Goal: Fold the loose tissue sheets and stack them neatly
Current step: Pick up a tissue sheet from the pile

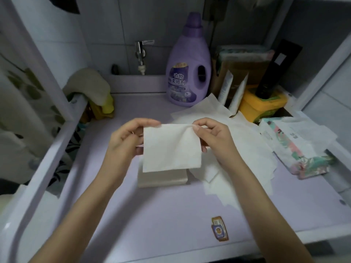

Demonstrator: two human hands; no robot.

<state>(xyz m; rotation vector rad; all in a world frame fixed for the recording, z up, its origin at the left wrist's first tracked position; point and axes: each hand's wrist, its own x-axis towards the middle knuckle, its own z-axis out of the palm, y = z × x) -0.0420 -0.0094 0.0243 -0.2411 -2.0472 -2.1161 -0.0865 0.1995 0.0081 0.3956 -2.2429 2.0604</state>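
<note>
Tissue sheets (247,149), loose lot: a good many lie unfolded and overlapping across the right half of the bench (152,215), from the back edge toward the front.

Progress: we judge the task partway. A stack (161,180) of folded ones sits mid-bench, several layers deep, edges fairly square. The spread on the right is yet to be folded.

Held sheet (171,149): looks folded to a near-square. We hold it up over the stack, hiding the stack's top. Left hand (125,141) pinches the upper left corner. Right hand (214,137) pinches the upper right corner between thumb and forefinger, gathering a small pucker there. We expect it goes onto the stack next.

Materials:
- Bench top: smooth, hard, pale lilac.
- Loose ones: thin, white, soft, rumpled at the borders, outlines irregular.
- Stack: a low rectangular block, slightly beige in shadow.
- Held sheet: limp and matte, with faint diagonal creases running from the right pinch.
</note>
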